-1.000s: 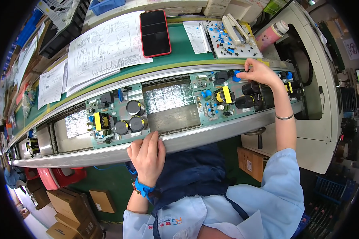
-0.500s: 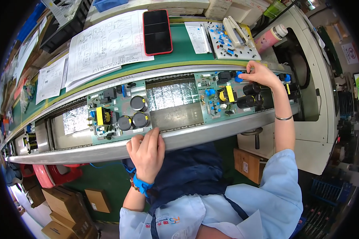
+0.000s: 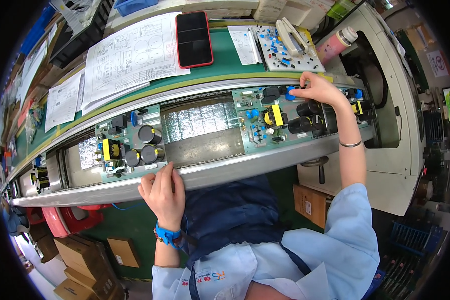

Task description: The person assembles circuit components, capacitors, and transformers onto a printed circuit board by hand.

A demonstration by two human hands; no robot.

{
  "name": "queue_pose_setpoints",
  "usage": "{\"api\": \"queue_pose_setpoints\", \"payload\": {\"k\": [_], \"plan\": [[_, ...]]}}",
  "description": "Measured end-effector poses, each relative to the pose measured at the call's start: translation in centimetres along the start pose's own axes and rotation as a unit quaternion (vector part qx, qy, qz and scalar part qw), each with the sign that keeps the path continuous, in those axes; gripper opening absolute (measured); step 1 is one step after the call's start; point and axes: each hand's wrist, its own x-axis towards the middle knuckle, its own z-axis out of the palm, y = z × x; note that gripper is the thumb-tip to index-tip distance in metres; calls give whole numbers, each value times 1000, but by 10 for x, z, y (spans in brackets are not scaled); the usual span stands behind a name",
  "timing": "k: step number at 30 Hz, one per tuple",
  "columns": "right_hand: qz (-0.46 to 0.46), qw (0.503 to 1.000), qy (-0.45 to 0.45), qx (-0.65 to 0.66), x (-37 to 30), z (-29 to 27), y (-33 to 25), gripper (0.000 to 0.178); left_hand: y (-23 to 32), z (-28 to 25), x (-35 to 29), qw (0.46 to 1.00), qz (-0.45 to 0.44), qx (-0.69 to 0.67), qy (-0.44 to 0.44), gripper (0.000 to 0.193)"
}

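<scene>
On the right-hand green circuit board, my right hand pinches a blue disc-shaped component at the far edge between thumb and finger. Black capacitors and a yellow-banded transformer stand on that board, partly under my wrist. My left hand rests on the near metal rail, fingers loosely bent and slightly apart, holding nothing visible. Its fingertips are by the near right corner of the left circuit board, which carries three round black capacitors and another yellow-banded transformer.
Behind the line lie printed drawings, a red-edged phone and a white board with small loose parts and a stapler-like tool. A pink bottle stands beside it. A white machine borders the right end.
Both circuit boards have shifted left along the rails, the left one farther. My left hand has moved left with them. My right hand has moved slightly left, still at the blue component.
</scene>
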Motion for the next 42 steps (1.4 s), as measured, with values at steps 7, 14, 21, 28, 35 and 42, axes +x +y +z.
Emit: {"api": "queue_pose_setpoints", "payload": {"k": [7,14,21,28,35,42], "plan": [[-26,1000,10,-8,1,5,-2,43,-17,-3,-2,999,-11,34,30,17],[-17,1000,5,-25,1,9,-15,52,-26,-5,-2,997,-31,61,42,16],[-32,999,0,-25,2,14,-27,48,-7,-4,2,999,-15,37,31,17],[-32,998,7,-58,-2,14,-35,61,62,8,13,977,140,-128,-94,34],[18,995,99,24,-39,0,-34,45,77,25,18,966,166,-144,-140,38],[-58,958,228,162,-72,10,-22,20,93,33,25,956,216,-155,-126,33]]}}
